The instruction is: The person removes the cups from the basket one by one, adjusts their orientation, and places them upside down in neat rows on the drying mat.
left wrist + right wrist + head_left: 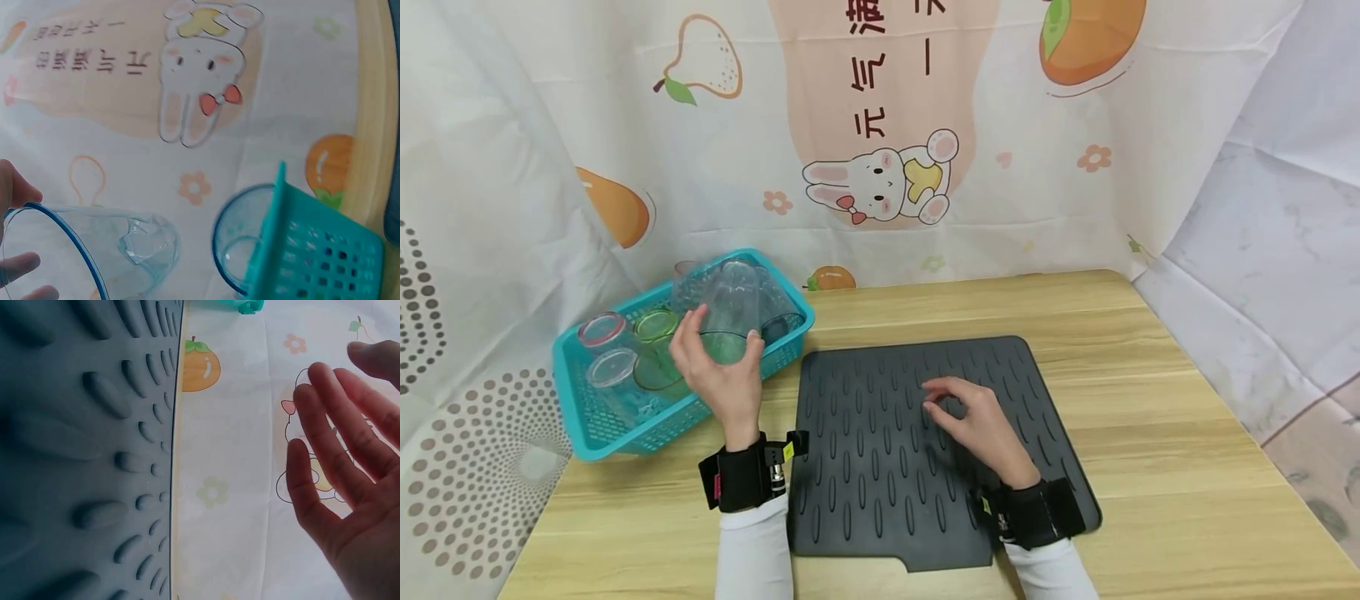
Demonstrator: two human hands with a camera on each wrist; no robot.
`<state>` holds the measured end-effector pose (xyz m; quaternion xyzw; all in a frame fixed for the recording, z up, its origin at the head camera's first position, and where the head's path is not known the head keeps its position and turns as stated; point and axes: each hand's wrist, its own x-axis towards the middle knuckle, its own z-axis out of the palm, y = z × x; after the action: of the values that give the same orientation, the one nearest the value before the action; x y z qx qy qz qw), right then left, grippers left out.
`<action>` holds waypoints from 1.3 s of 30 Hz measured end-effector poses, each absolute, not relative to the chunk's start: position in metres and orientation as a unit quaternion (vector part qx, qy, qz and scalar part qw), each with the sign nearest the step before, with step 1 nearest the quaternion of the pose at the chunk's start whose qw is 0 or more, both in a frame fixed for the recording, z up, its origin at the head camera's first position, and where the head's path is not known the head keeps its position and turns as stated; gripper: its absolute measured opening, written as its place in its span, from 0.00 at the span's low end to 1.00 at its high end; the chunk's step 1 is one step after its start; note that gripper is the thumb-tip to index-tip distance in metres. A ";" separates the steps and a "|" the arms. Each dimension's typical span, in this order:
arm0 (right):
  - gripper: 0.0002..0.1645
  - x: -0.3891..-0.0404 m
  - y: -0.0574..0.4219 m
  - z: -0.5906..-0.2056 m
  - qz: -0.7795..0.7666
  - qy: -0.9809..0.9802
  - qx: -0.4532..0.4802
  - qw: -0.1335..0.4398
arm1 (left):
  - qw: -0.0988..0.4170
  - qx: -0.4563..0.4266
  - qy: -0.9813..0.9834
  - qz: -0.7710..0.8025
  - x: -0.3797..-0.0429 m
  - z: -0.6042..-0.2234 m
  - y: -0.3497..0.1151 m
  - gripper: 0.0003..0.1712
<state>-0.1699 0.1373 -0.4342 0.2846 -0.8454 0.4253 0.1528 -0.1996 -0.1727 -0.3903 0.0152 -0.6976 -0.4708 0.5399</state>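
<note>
A left hand (722,377) is gripping a clear glass (734,297) over the turquoise basket (658,429).
Other glasses (613,367) are sitting inside; a dark mat (895,533) is lying on the table (1195,492), cloth (1037,192) hanging behind. The glass's long axis is running away from the palm, mouth nearest; the right hand (979,423) is hovering, fingers relaxed.

Clear, see-through tapered tumbler w/ thin blue rim (732,292), smooth wall; glass vs plastic: can't tell. Inverted: narrow closed btm up, wide mouth facing dn & toward wearer, so axis tilted, not plumb. Gripped nr rim by L hand (721,371), thumb one side, fingers opp. Pos: over far/rt end of turquoise perforated plastic basket (569,408).
</note>
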 end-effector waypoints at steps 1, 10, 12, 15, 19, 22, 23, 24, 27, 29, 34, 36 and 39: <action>0.18 -0.170 0.137 -0.434 0.427 -0.844 0.286 0.155 | 0.541 0.008 -0.693 -0.476 -0.198 -0.386 -0.170 0.28; 0.14 -0.171 0.138 -0.433 0.444 -0.821 0.291 0.209 | 0.496 -0.009 -0.695 -0.520 -0.175 -0.359 -0.146 0.25; 0.13 -0.171 0.138 -0.434 0.450 -0.816 0.288 0.222 | 0.491 -0.020 -0.688 -0.533 -0.185 -0.375 -0.152 0.24; 0.13 -0.172 0.140 -0.434 0.456 -0.812 0.282 0.232 | 0.488 -0.044 -0.683 -0.541 -0.218 -0.430 -0.177 0.26; 0.13 -0.172 0.138 -0.433 0.461 -0.809 0.278 0.235 | 0.472 -0.059 -0.687 -0.550 -0.254 -0.495 -0.201 0.28; 0.13 -0.172 0.136 -0.432 0.463 -0.808 0.278 0.236 | 0.457 -0.064 -0.686 -0.562 -0.258 -0.507 -0.198 0.27; 0.12 -0.172 0.136 -0.432 0.464 -0.807 0.279 0.237 | 0.454 -0.066 -0.686 -0.565 -0.257 -0.507 -0.195 0.27; 0.12 -0.172 0.136 -0.432 0.464 -0.806 0.279 0.238 | 0.451 -0.069 -0.686 -0.566 -0.256 -0.508 -0.193 0.27; 0.11 -0.172 0.135 -0.432 0.466 -0.802 0.280 0.247 | 0.439 -0.075 -0.689 -0.573 -0.252 -0.505 -0.184 0.27; 0.11 -0.172 0.135 -0.432 0.468 -0.799 0.280 0.254 | 0.430 -0.090 -0.684 -0.582 -0.250 -0.504 -0.179 0.28; 0.12 -0.172 0.136 -0.430 0.473 -0.789 0.277 0.277 | 0.398 -0.145 -0.646 -0.636 -0.229 -0.474 -0.155 0.28; 0.14 -0.173 0.136 -0.429 0.475 -0.785 0.277 0.286 | 0.384 -0.154 -0.624 -0.663 -0.214 -0.450 -0.140 0.30; 0.14 -0.172 0.136 -0.429 0.474 -0.782 0.272 0.299 | 0.363 -0.162 -0.592 -0.701 -0.192 -0.416 -0.120 0.32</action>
<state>-0.1720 0.1364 -0.4291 0.2715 -0.7823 0.4745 0.2985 -0.1920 -0.1197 -0.4164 -0.1618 -0.5923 -0.7009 0.3631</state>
